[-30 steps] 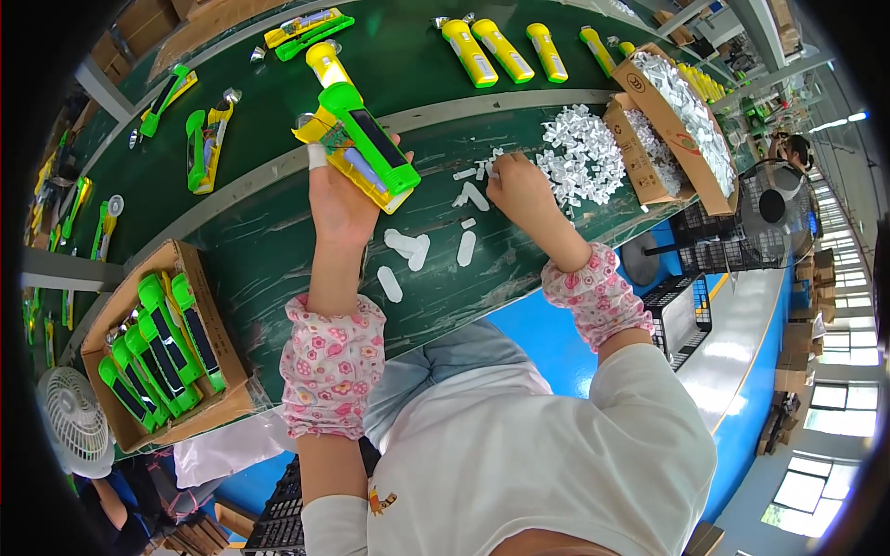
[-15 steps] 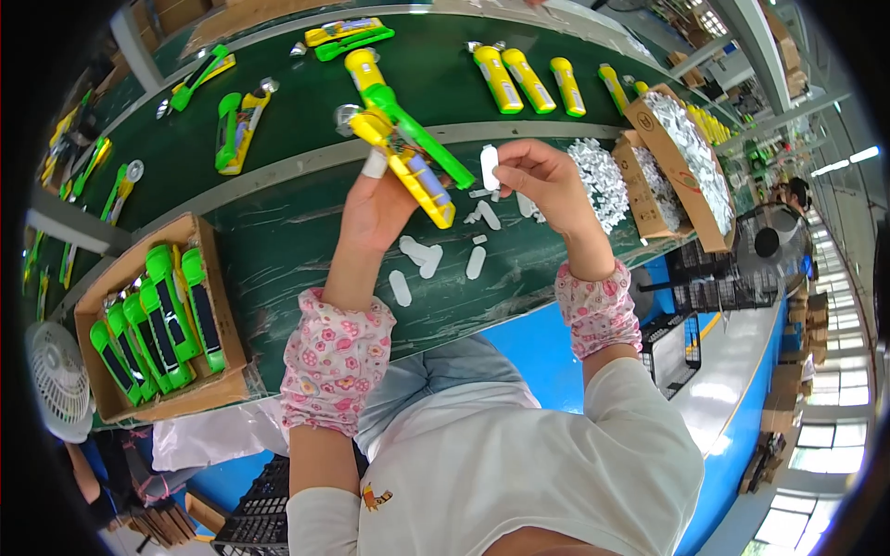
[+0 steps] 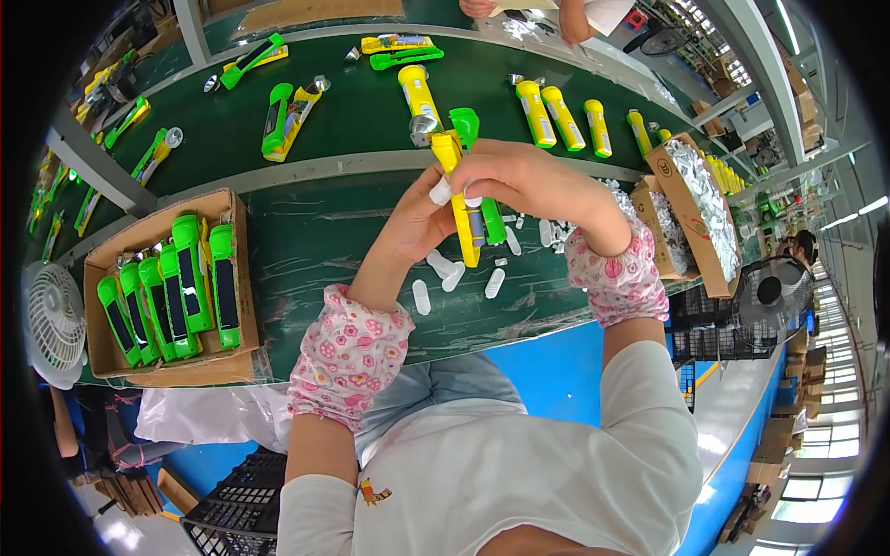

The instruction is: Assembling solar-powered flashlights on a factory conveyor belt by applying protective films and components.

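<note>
My left hand (image 3: 414,222), with white tape round one finger, grips an opened flashlight by its yellow half (image 3: 468,246), which stands nearly upright above the bench. A cylindrical purple battery shows inside, a silvery reflector (image 3: 424,128) is at the top, and the green half (image 3: 493,222) hangs open on the right. My right hand (image 3: 533,181) reaches over the flashlight with fingers pinched at the yellow half. At its fingertips a bit of a white oval piece (image 3: 473,201) shows; the rest is hidden. Several white oval pieces (image 3: 448,271) lie on the green bench below.
At left, a cardboard box (image 3: 243,278) holds several green flashlights. Boxes of small white pieces (image 3: 691,199) stand at right. Beyond a metal rail, a green belt (image 3: 352,111) carries more yellow and green flashlights. Another person's hand (image 3: 575,20) is at the far side.
My right hand has brought the white piece leftward to the flashlight. The flashlight has turned more upright, and both hands now meet at it. Another person's hands have come into view at the top.
</note>
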The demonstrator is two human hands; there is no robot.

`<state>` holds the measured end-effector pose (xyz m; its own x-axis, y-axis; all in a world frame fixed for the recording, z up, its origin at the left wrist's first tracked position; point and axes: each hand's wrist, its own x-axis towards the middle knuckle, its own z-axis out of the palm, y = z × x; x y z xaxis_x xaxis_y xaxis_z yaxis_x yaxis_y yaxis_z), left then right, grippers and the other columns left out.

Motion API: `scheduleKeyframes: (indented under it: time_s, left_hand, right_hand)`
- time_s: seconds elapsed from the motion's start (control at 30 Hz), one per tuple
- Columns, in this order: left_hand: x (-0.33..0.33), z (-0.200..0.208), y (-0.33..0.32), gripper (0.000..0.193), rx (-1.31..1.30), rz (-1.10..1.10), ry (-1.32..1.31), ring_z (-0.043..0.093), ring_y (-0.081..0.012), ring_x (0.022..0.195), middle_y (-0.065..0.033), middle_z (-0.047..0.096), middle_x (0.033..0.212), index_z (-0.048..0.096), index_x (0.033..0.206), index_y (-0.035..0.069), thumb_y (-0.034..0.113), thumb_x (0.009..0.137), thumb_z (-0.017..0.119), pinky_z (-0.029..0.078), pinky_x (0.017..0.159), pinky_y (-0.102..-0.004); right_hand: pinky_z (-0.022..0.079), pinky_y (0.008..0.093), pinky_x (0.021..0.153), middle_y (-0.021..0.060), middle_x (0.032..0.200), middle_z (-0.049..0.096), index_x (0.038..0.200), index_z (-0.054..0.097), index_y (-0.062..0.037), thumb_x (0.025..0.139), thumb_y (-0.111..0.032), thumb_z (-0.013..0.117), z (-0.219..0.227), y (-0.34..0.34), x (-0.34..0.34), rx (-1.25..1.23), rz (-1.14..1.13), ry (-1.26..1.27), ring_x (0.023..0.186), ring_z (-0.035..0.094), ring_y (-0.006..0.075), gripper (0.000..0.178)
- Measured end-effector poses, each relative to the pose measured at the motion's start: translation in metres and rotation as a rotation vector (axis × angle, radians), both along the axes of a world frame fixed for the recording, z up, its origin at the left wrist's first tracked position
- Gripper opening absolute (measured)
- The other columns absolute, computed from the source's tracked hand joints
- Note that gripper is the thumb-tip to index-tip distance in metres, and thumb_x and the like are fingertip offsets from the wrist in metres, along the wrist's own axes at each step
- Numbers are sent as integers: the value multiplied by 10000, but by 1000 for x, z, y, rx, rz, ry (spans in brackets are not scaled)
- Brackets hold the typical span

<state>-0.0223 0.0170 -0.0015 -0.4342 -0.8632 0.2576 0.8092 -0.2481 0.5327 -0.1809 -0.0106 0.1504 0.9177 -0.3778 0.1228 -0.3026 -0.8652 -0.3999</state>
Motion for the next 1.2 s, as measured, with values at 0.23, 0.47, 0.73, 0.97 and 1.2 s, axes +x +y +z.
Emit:
scheduleKeyframes:
  time_s: [0.23, 0.47, 0.73, 0.97, 1.2]
  left_hand:
    - [-5, 3, 2, 524, 20, 28, -36, 569, -177, 1111, -50, 545, 1197, 401, 1338, 95, 334, 928, 623, 508, 928, -408]
    - [-4, 2, -3, 399, 246, 172, 143, 546, -201, 1123, -68, 554, 1184, 433, 1304, 106, 330, 983, 512, 424, 997, -395]
    - [-7, -5, -10, 329, 364, 455, 77, 536, -200, 1064, -60, 507, 1162, 400, 1284, 121, 289, 1009, 468, 431, 966, -402]
    - [4, -11, -16, 242, 414, 518, 176, 531, -207, 1069, -68, 532, 1128, 452, 1202, 76, 217, 1005, 454, 411, 988, -410]
    - [-1, -14, -15, 238, 389, 583, 44, 566, -222, 1029, -81, 566, 1082, 459, 1190, 60, 160, 980, 413, 444, 955, -407]
  right_hand:
    - [467, 316, 620, 75, 762, 606, 1047, 429, -51, 812, -106, 722, -11, -8, 4, 184, -226, -6, 667, 613, 217, 380]
    - [503, 363, 758, 207, 1070, 535, 1402, 359, -20, 766, -365, 776, -54, 26, 6, -155, -740, -132, 952, 608, 319, 835]
    - [462, 395, 840, 221, 1066, 529, 1266, 495, 52, 958, -183, 520, -113, 17, 6, -125, -586, -374, 953, 568, 370, 388]
    - [442, 326, 827, 166, 1034, 549, 1255, 536, 23, 989, -176, 436, -125, 6, -4, 138, -511, -490, 918, 570, 273, 347]
    - [475, 359, 789, 184, 1000, 556, 1239, 558, 12, 979, -177, 449, -130, 18, 6, 89, -509, -581, 855, 580, 319, 340]
